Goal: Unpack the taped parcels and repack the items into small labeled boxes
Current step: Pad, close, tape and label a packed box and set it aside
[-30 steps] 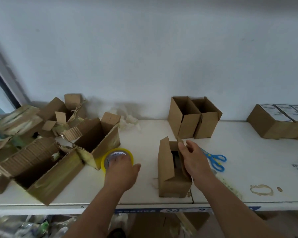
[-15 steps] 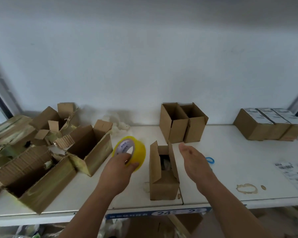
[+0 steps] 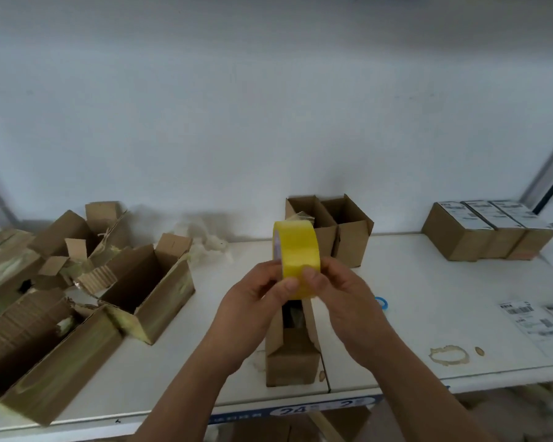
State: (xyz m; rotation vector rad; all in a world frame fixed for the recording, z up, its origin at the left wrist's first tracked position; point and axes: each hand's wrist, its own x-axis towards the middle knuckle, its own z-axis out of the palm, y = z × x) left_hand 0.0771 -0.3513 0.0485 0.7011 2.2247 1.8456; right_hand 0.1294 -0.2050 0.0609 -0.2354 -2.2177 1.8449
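Observation:
A yellow tape roll is held upright above the shelf, edge toward me. My left hand grips its lower left side and my right hand pinches its lower right rim with thumb and fingers. Directly below stands a small open cardboard box with flaps up and something dark inside. Two empty small boxes stand behind it by the wall. Three closed labeled boxes sit at the far right.
Torn, opened parcels with yellowish tape crowd the left of the white shelf. Blue scissors peek out behind my right wrist. Loose printed labels lie at the right edge. A whitish wad of packing lies by the wall.
My left hand lifted the tape roll from the shelf to above the small box. My right hand left the box flap and joined it on the roll.

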